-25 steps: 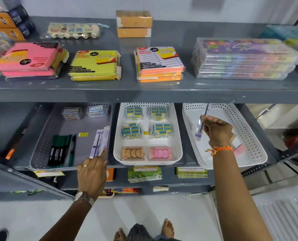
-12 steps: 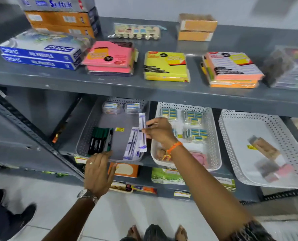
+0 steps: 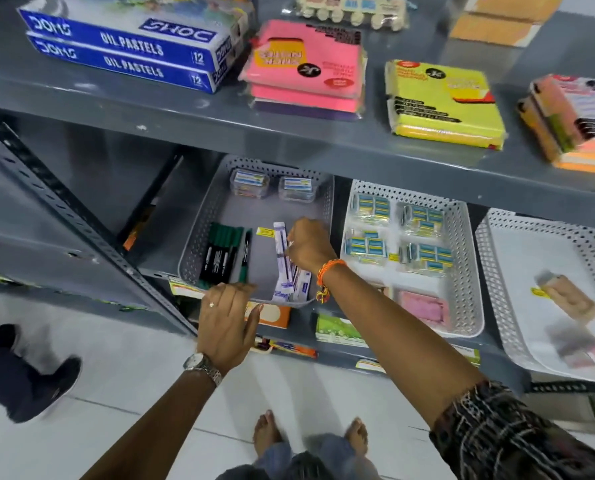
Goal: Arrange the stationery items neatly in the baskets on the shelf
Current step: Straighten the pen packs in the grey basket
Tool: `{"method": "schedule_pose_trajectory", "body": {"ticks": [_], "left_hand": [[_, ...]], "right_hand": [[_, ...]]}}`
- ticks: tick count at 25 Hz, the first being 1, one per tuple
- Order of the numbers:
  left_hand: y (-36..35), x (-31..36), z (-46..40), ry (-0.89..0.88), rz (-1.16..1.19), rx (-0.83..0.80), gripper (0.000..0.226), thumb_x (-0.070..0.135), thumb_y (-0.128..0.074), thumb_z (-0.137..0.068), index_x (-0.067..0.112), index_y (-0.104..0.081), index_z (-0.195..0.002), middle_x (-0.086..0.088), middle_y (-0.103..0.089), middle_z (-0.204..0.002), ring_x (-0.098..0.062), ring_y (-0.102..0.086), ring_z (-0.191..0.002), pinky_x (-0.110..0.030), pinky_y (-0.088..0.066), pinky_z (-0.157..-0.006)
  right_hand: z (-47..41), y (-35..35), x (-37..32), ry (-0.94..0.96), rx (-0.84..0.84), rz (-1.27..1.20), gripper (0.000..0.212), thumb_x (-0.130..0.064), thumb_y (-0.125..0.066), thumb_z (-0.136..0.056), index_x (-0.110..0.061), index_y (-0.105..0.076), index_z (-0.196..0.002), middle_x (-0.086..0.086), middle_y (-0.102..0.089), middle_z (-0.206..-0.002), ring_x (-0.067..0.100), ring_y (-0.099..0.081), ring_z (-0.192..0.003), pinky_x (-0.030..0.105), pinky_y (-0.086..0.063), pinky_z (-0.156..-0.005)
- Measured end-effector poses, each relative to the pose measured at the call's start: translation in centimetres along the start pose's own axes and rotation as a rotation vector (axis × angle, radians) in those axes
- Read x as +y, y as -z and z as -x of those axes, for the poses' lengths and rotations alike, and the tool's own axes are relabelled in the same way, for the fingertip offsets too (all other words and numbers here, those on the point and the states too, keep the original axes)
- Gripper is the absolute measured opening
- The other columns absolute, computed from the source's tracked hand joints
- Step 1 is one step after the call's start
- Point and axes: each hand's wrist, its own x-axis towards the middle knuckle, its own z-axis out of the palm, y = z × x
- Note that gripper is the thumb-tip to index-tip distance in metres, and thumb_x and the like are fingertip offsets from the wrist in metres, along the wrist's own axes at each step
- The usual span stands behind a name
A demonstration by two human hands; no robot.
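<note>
Three baskets sit on the lower shelf. We note the right hand [image 3: 310,249] inside the grey basket [image 3: 199,237], fingers pinched on a slim white-and-purple packet [image 3: 281,252] held over the like packets [image 3: 298,284] at the front right corner — green and black markers [image 3: 225,254] lie to their left. Left hand [image 3: 228,322] rests open on the basket's front rim. Middle white basket [image 3: 466,268] holds small blue-labelled packs [image 3: 369,244]; right one [image 3: 490,271] is blurred.

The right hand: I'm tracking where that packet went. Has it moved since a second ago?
Yes. The right hand crossed leftward from the white right-hand basket to the grey basket, and now holds the slim packet there.
</note>
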Motion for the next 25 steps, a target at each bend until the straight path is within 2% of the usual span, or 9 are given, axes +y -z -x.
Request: {"method": "schedule_pose_trajectory", "body": {"ticks": [3, 7, 9, 11, 15, 18, 21, 23, 25], "left_hand": [[0.2, 0.3, -0.2, 0.0, -0.04, -0.001, 0.03, 0.025, -0.061, -0.088, 0.013, -0.06, -0.116, -0.01, -0.066, -0.112, -0.035, -0.06, -0.101, -0.047, -0.042, -0.098], [0.0, 2.5, -0.3, 0.025, -0.159, 0.018, 0.035, 0.033, -0.057, -0.088, 0.011, -0.064, -0.115, -0.01, -0.066, -0.118, -0.032, -0.059, -0.112, -0.049, -0.035, -0.11], [-0.6, 4.7, -0.4, -0.023, -0.197, 0.003, 0.038, 0.034, -0.056, -0.088, 0.012, -0.064, -0.118, -0.009, -0.066, -0.121, -0.03, -0.056, -0.112, -0.048, -0.034, -0.108], [-1.1, 6.8, -0.6, -0.062, -0.211, -0.016, 0.041, 0.033, -0.061, -0.085, 0.014, -0.064, -0.122, -0.007, -0.066, -0.124, -0.027, -0.051, -0.111, -0.047, -0.036, -0.103], [-2.3, 10.6, -1.7, -0.06, -0.211, -0.065, 0.049, 0.034, -0.061, -0.086, 0.013, -0.06, -0.13, -0.009, -0.066, -0.126, -0.03, -0.053, -0.109, -0.045, -0.038, -0.096], [-3.2, 11.8, -2.2, 0.019, -0.191, -0.127, 0.06, 0.037, -0.059, -0.086, 0.011, -0.053, -0.139, -0.012, -0.063, -0.128, -0.034, -0.056, -0.108, -0.046, -0.039, -0.095], [-3.7, 11.8, -2.1, 0.069, -0.186, -0.148, 0.067, 0.036, -0.058, -0.084, 0.011, -0.046, -0.146, -0.014, -0.06, -0.128, -0.037, -0.057, -0.105, -0.048, -0.038, -0.094], [-3.8, 11.9, -2.0, 0.065, -0.191, -0.144, 0.068, 0.035, -0.057, -0.084, 0.011, -0.045, -0.146, -0.014, -0.06, -0.127, -0.038, -0.056, -0.102, -0.05, -0.038, -0.092], [-3.8, 12.1, -1.9, 0.063, -0.209, -0.144, 0.067, 0.035, -0.055, -0.084, 0.012, -0.044, -0.146, -0.014, -0.059, -0.125, -0.038, -0.054, -0.101, -0.051, -0.038, -0.091]], "right_hand": [[0.8, 1.6, 0.8, -0.022, 0.068, -0.057, 0.014, -0.001, -0.076, -0.076, 0.001, -0.075, -0.09, 0.018, -0.074, -0.094, 0.034, -0.071, -0.089, 0.042, -0.061, -0.079], [3.2, 5.9, 3.6, -0.11, 0.161, -0.208, 0.009, -0.007, -0.077, -0.078, -0.007, -0.079, -0.086, 0.01, -0.076, -0.091, 0.023, -0.072, -0.082, 0.033, -0.06, -0.078], [5.0, 8.3, 6.0, -0.169, 0.196, -0.29, 0.01, -0.003, -0.073, -0.075, -0.01, -0.079, -0.08, 0.006, -0.076, -0.085, 0.018, -0.07, -0.078, 0.029, -0.057, -0.075], [6.7, 10.3, 8.6, -0.226, 0.23, -0.42, 0.018, 0.004, -0.066, -0.073, -0.011, -0.076, -0.071, 0.007, -0.075, -0.081, 0.018, -0.069, -0.077, 0.032, -0.055, -0.072], [11.0, 14.2, 14.6, -0.328, 0.262, -0.392, 0.01, -0.009, -0.074, -0.079, -0.01, -0.077, -0.088, 0.0, -0.072, -0.078, 0.014, -0.066, -0.075, 0.022, -0.054, -0.071], [12.9, 15.8, 19.5, -0.39, 0.445, -0.494, 0.015, 0.002, -0.071, -0.073, -0.01, -0.077, -0.077, -0.005, -0.072, -0.066, 0.01, -0.068, -0.068, 0.034, -0.057, -0.074], [13.8, 17.3, 25.1, -0.456, 0.611, -0.266, 0.014, -0.009, -0.078, -0.07, -0.01, -0.078, -0.084, 0.009, -0.078, -0.086, 0.023, -0.074, -0.086, 0.037, -0.058, -0.084], [14.5, 18.5, 29.0, -0.567, 0.567, -0.157, 0.035, -0.016, -0.083, -0.072, -0.008, -0.073, -0.105, 0.015, -0.075, -0.107, 0.032, -0.071, -0.099, 0.038, -0.055, -0.092], [14.8, 18.8, 32.3, -0.751, 0.449, 0.076, 0.051, -0.021, -0.078, -0.078, -0.008, -0.062, -0.124, 0.02, -0.063, -0.126, 0.041, -0.06, -0.115, 0.045, -0.046, -0.102]]}}
